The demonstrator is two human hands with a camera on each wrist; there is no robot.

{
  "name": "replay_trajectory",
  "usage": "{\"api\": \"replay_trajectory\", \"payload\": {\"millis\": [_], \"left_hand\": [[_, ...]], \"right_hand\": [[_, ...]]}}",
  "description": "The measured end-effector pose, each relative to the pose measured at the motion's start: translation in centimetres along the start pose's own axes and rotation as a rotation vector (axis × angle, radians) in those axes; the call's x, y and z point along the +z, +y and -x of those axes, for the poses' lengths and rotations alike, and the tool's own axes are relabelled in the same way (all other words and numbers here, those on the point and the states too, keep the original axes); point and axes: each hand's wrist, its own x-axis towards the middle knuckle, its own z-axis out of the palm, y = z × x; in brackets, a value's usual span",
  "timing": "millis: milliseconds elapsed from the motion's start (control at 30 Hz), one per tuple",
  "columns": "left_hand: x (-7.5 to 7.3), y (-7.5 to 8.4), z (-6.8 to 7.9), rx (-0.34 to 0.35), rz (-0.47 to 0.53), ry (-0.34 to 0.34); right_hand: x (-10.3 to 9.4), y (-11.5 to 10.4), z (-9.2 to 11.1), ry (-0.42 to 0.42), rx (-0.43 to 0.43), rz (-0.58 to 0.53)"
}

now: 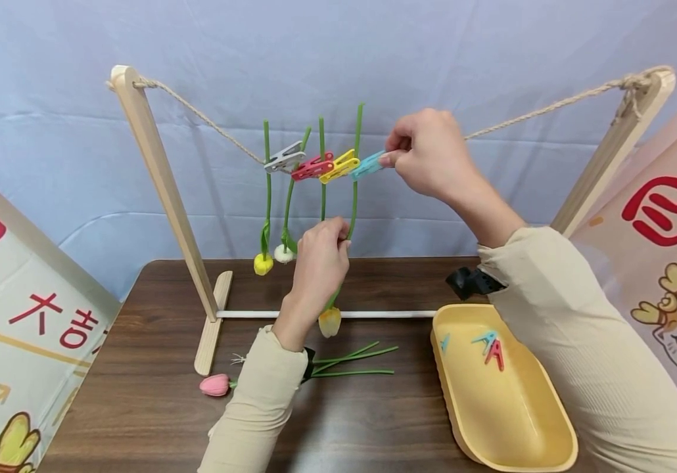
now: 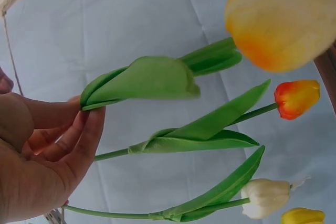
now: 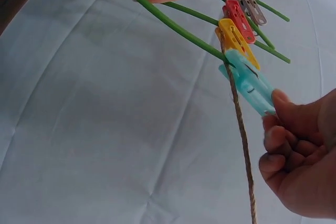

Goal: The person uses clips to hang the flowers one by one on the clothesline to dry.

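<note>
Just below the frame's centre, a pale-yellow flower (image 1: pixel 330 322), probably light and bendy, is hanging head-down, the left hand (image 1: pixel 322 261) pinching its leafy stem, the sensible hold, while the right hand (image 1: pixel 431 154) is gripping a blue clip (image 1: pixel 368 165) above.

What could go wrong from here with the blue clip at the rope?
The left fingers hold the stem; once released, it might slip if the blue clip bites poorly.
The yellow clip sits close beside; a nudge could disturb it.
The rope sags, so both could slide.
</note>
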Motion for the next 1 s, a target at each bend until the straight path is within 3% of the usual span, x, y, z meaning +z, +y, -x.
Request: {"api": "replay_trajectory", "payload": {"millis": [333,600,733,1000], "left_hand": [[-0.1,-0.5,-0.4,-0.022,0.023,-0.035],[-0.2,-1.1,-0.6,-0.025,0.035,-0.045],[-0.3,-1.2,-0.5,-0.031,0.031,-0.05],[-0.5,-1.3,-0.5,-0.036,0.021,-0.061]], "right_hand": [[-0.7,0.2,0.5,-0.015,0.035,-0.052],[-1.2,1.7,1.5,-0.004,0.085,-0.243],[-1.6,2.9,2.3,-0.071,0.101,-0.261],[-1.8,6.9,4.7,-0.217,0.164,-0.171]]}}
